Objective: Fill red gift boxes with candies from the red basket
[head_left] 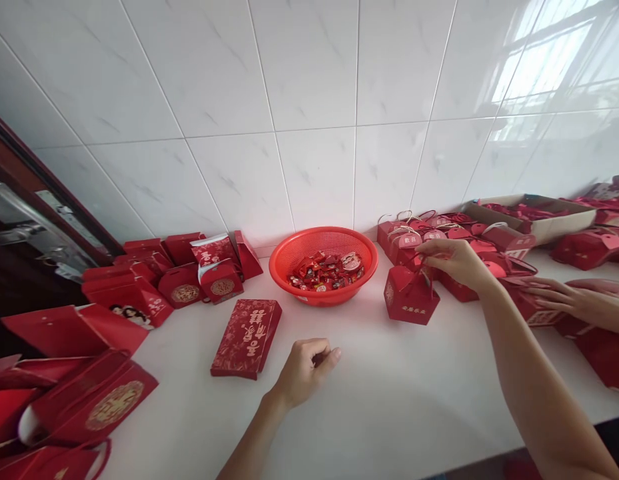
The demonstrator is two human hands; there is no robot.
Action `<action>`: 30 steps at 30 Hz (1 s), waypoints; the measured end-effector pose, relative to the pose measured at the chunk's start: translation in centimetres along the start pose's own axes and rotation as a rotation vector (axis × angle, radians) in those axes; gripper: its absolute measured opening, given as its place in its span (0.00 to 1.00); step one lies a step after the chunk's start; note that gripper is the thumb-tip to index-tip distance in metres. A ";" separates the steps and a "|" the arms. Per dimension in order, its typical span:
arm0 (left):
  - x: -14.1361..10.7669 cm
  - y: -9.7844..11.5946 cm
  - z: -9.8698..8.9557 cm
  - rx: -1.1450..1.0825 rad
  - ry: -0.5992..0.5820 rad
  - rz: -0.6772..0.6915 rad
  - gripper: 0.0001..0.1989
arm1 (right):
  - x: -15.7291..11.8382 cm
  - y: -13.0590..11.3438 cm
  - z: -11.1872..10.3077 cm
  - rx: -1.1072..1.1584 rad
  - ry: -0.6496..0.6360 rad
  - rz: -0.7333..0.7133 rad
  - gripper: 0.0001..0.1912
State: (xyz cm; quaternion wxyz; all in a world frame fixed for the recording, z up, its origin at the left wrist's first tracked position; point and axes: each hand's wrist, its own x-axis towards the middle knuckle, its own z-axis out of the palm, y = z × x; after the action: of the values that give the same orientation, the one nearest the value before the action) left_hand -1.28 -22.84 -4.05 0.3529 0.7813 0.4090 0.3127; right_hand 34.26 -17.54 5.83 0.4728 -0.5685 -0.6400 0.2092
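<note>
My right hand (452,262) pinches the cord handle of a red candy box (412,301) with gold lettering. The box hangs or stands at the front of a group of similar boxes; whether its base touches the table I cannot tell. Over the white table, my left hand (309,370) is curled into a loose fist, with nothing visible in it. To its upper left lies a flat red carton (246,338) with pale characters. Behind the hands, a red plastic colander (323,297) holds wrapped candies (329,270).
Several red boxes (182,287), some with raised flaps, line the left side. More handled boxes (404,235) crowd the right, near a cardboard tray (564,227) of red items. Another person's hand (579,303) rests on boxes at far right. A tiled wall (314,167) closes the back.
</note>
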 end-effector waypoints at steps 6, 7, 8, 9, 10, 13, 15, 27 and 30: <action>-0.1 -0.1 0.0 0.009 0.002 -0.009 0.23 | 0.6 2.2 -0.3 -0.106 0.050 0.007 0.09; -0.1 -0.1 0.0 0.010 0.002 -0.014 0.23 | 0.7 2.5 -0.5 -0.122 0.062 0.009 0.09; -0.1 -0.2 0.0 0.011 0.001 -0.020 0.23 | 0.8 2.7 -0.8 -0.135 0.077 0.016 0.09; -0.1 -0.2 0.0 0.013 0.000 -0.026 0.23 | 0.8 2.9 -1.1 -0.144 0.091 0.023 0.09; -0.1 -0.3 0.0 0.017 -0.001 -0.030 0.23 | 0.9 3.1 -1.4 -0.151 0.102 0.032 0.08; -0.1 -0.5 0.0 0.029 -0.002 -0.033 0.23 | 0.9 3.5 -2.2 -0.198 0.149 0.056 0.08; -0.1 -0.6 0.0 0.034 0.000 -0.036 0.23 | 0.9 3.7 -2.7 -0.239 0.193 0.068 0.07; -0.1 -0.2 -1.3 0.052 0.065 -0.054 0.23 | 0.8 4.8 -2.8 -0.332 0.213 0.124 0.10; -0.4 -0.1 -2.4 0.057 0.138 -0.068 0.24 | 0.3 5.1 -2.6 -0.411 0.198 0.087 0.14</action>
State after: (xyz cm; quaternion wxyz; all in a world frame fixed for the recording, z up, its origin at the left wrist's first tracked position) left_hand -3.40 -22.46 -2.93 0.3120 0.7533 0.4673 0.3418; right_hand 39.14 -16.64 3.06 0.3979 -0.6976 -0.5946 0.0377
